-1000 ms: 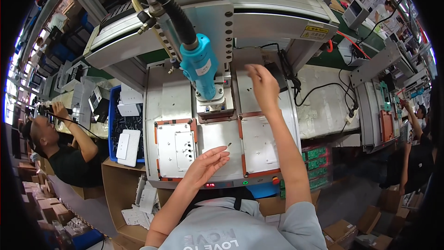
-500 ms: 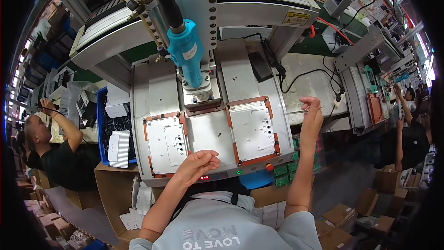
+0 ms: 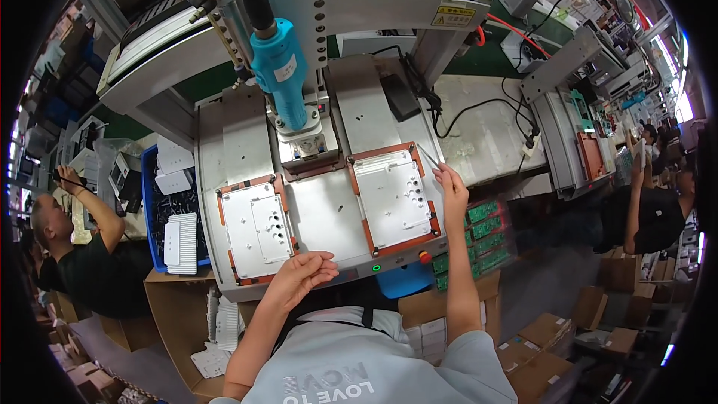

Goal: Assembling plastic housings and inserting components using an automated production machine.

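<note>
My right hand (image 3: pixel 453 193) grips a thin metal tool (image 3: pixel 428 155), like a slim rod, pointing at the far corner of the right fixture. In that fixture, a white plastic panel (image 3: pixel 389 198) with several holes lies inside an orange-brown frame (image 3: pixel 368 236). A similar white panel (image 3: pixel 250 228) lies in the left fixture's frame (image 3: pixel 231 245). Over the machine's front edge, near the left fixture, my left hand (image 3: pixel 303 275) is closed with fingertips together; what it holds, if anything, is hidden. A blue electric screwdriver (image 3: pixel 280 75) stands upright in the machine's mount, behind and between the fixtures.
A blue bin (image 3: pixel 155 228) of white parts and dark pieces stands left of the machine. Green circuit boards (image 3: pixel 486 236) lie at right, by the red button (image 3: pixel 425 257). A black box (image 3: pixel 402 97) and cables are behind. Cardboard boxes (image 3: pixel 170 307) stand below; co-workers sit on both sides.
My right hand has come in from the right toward the right fixture, and its thin tool now points away from me. My left hand stays closed. The whole view has shifted slightly.
</note>
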Demonstrator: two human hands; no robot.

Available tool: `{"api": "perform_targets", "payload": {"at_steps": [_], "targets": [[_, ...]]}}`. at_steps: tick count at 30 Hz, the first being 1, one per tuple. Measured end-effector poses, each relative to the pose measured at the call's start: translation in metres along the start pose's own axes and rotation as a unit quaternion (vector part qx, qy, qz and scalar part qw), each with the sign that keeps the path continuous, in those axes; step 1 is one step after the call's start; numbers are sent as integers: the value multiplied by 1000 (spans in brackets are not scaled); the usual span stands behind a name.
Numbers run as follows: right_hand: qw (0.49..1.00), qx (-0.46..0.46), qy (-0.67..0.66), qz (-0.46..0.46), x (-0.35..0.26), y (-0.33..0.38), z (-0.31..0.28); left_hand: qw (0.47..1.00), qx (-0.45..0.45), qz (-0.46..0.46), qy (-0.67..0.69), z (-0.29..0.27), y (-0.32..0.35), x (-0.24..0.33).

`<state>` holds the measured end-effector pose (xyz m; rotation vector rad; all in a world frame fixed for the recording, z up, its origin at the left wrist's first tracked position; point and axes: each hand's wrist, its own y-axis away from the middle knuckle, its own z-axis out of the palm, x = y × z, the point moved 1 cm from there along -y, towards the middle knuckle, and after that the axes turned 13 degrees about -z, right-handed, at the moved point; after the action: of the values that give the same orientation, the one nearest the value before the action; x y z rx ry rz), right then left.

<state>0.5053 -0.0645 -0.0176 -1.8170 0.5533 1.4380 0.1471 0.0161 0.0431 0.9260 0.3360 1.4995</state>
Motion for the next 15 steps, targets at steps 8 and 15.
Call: {"api": "perform_targets", "payload": {"at_steps": [8,15], "targets": [[987,-42,156,-16,-19,89,-22,1000,0,-14,-19,3,-2,-7],[961,-39,255,-97,-9,105,-11,997,-14,-45,-58,19,-13,-6]]}}
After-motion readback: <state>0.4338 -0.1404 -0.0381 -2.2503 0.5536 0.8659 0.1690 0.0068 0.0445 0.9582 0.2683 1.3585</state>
